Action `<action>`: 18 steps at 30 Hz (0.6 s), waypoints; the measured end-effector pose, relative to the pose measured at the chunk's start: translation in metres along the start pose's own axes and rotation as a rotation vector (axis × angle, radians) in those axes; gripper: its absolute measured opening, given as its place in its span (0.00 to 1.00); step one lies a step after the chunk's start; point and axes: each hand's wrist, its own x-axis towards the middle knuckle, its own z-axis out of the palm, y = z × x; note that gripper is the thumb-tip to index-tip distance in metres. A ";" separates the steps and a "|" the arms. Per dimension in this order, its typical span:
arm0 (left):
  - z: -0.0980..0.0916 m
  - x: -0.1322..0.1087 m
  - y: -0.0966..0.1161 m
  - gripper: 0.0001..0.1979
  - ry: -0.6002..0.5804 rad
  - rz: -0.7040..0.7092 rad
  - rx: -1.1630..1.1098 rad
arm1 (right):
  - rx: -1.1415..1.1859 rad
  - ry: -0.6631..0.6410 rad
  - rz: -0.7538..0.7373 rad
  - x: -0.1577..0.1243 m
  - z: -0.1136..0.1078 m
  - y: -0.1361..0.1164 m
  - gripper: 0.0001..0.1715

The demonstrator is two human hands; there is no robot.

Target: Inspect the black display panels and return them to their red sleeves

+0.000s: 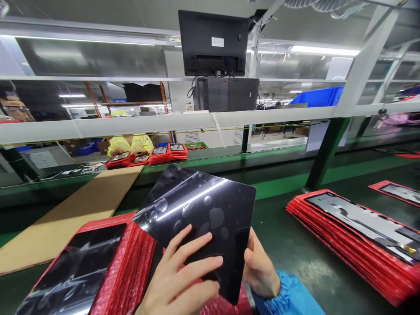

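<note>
Over the table, near its front edge, the right hand pinches the black panel by one side; the left hand lies spread across its face. Light, even pressure should suit.

glossy black panel, held tilted

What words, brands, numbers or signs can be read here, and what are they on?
"AOC", it seems, small and sideways: on the dark casing below the monitor.
White label on the monitor's back: too small to read.
Glossy panel at the hands: no readable text.
Top panel on the right-hand stack: any markings too small.
</note>
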 end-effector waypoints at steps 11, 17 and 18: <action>0.003 0.014 0.002 0.08 0.054 -0.007 -0.258 | -0.008 0.169 0.021 -0.006 0.007 -0.006 0.29; 0.015 0.016 0.001 0.05 0.652 -0.717 -0.301 | 0.010 0.179 -0.069 -0.004 0.004 -0.003 0.29; 0.014 0.016 -0.004 0.03 0.688 -0.799 -0.228 | 0.011 0.196 -0.078 -0.005 0.002 -0.003 0.28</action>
